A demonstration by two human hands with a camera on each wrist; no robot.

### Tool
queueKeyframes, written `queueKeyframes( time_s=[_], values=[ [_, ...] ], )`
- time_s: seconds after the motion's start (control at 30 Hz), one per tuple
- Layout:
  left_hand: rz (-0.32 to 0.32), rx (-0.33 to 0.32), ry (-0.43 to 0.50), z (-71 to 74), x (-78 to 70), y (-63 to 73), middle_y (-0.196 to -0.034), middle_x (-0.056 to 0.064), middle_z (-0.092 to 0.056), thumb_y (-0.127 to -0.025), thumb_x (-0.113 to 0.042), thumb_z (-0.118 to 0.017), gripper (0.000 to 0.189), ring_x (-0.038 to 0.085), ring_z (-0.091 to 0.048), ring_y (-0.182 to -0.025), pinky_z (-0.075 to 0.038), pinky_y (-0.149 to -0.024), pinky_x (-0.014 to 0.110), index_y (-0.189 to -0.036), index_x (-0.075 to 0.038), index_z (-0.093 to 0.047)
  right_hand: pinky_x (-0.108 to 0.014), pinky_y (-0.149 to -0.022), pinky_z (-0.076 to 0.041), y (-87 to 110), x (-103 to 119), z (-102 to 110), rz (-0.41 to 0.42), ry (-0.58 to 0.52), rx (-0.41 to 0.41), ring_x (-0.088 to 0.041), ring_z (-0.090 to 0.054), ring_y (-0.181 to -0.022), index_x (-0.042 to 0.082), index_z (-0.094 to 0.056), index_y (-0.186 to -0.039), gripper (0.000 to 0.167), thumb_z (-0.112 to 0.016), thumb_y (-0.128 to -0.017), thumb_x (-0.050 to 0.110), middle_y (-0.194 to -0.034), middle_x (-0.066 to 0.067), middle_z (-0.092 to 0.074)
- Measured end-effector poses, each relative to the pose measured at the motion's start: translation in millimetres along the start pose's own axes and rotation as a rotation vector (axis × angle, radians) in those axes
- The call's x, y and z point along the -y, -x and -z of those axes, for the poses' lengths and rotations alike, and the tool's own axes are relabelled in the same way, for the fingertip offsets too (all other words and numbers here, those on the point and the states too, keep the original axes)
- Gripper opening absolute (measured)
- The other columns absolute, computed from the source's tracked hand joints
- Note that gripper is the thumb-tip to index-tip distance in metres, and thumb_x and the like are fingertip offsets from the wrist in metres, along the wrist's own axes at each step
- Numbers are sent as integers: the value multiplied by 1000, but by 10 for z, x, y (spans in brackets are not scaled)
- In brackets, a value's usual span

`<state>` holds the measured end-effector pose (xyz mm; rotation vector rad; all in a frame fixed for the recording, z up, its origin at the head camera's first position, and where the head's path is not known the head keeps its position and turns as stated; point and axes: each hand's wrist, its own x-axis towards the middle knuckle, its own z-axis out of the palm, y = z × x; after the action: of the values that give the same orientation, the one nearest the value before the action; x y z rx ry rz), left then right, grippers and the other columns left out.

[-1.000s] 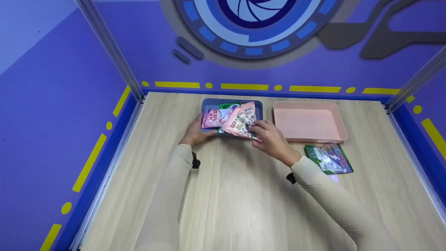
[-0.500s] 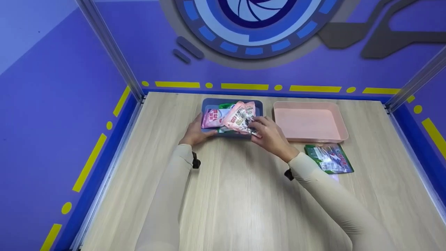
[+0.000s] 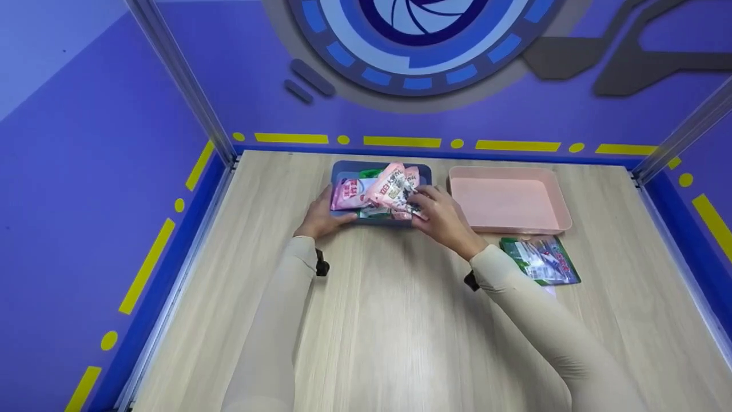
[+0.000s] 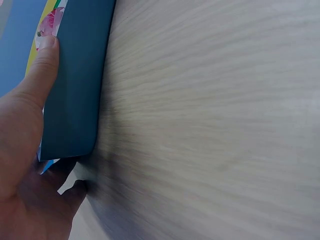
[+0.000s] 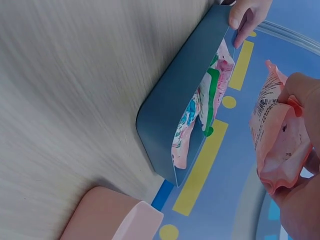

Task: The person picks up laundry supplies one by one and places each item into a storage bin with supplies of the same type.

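Observation:
My left hand [image 3: 320,218] grips the left front corner of a dark blue tray [image 4: 72,95], thumb over the front rim and fingers round the side. My right hand [image 3: 443,220] pinches a pink-and-white printed pouch [image 5: 272,125] by its edge and holds it over the tray, clear of the rim in the right wrist view. Inside the tray lie a pink-purple packet [image 3: 350,193], another pink pouch [image 5: 183,145] and a green-edged packet [image 5: 210,95], partly overlapping. The held pouch covers part of them in the head view.
Right of the blue tray stands a pink tray [image 3: 509,200]. A green-edged pouch [image 3: 543,260] lies on the wooden table [image 3: 389,332] in front of it, over a pale item [image 3: 550,290]. Blue panels [image 3: 274,123] border the table at the back and sides.
The held pouch has tilted more upright and shifted slightly towards the back of the tray, uncovering contents near the front rim. My right hand moved slightly back with it; the left hand stayed put.

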<state>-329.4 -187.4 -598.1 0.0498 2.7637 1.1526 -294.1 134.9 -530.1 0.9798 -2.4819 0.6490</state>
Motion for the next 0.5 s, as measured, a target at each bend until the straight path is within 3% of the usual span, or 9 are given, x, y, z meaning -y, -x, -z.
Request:
queueKeyframes(
  time_s=[0.33,0.5],
  values=[
    [20,7,-12,-2,16,-7,-170,15,-17,-85,-50,-82,118,32,-19,-156,-18,-126,40,-165,-7,-7,-53,-89,-54,-68,-37,-34,-28,-16,-22,-37,-61,-107,4,-73,-112,33,-86,-83,14,-123,-17,-66],
    [47,20,-6,-4,22,-7,-171,13,-14,-84,-53,-81,119,30,-15,-156,-16,-126,39,-166,-9,-6,-52,-91,-54,-103,-63,-46,-52,-10,-13,-37,-61,-108,4,-73,-113,30,-81,-86,13,-126,-17,-66]
  ],
)
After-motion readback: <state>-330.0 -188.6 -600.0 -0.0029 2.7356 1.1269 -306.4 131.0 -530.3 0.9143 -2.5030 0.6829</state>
